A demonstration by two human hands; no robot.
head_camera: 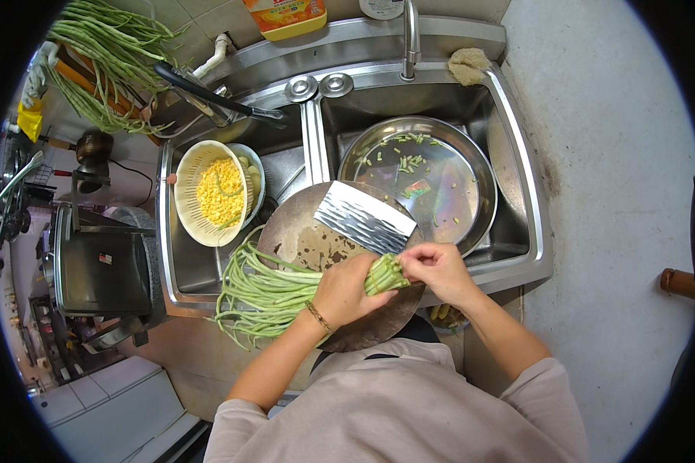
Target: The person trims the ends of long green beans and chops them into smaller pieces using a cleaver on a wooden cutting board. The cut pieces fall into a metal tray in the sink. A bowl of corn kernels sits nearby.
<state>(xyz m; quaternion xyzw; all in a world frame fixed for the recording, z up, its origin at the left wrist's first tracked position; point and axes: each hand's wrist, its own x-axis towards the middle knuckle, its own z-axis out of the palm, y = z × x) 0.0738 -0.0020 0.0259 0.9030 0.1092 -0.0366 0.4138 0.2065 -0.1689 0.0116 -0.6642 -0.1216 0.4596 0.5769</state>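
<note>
My left hand [347, 292] is closed around a bundle of long green beans [284, 289] near its cut ends; the tails spread leftward over the sink's front edge. At those ends, the fingertips of my right hand [434, 269] are pinched; whether they hold a bean is too small to tell. Beneath lies a round, stained chopping board [295, 231], resting across the sink. A cleaver [365, 217] lies flat on the board, its broad blade just beyond the bundle. Behind and right, a round steel basin [492, 191] holds short cut bean pieces in water.
A cream plastic basket [185, 197] of yellow kernels sits in the left sink bowl, beside a bowl [258, 156]. Two steel ladles [313, 139] lie over the divider. Two faucets [411, 46] rise at the back, near a sponge [469, 63]. More long beans [110, 58] hang upper left.
</note>
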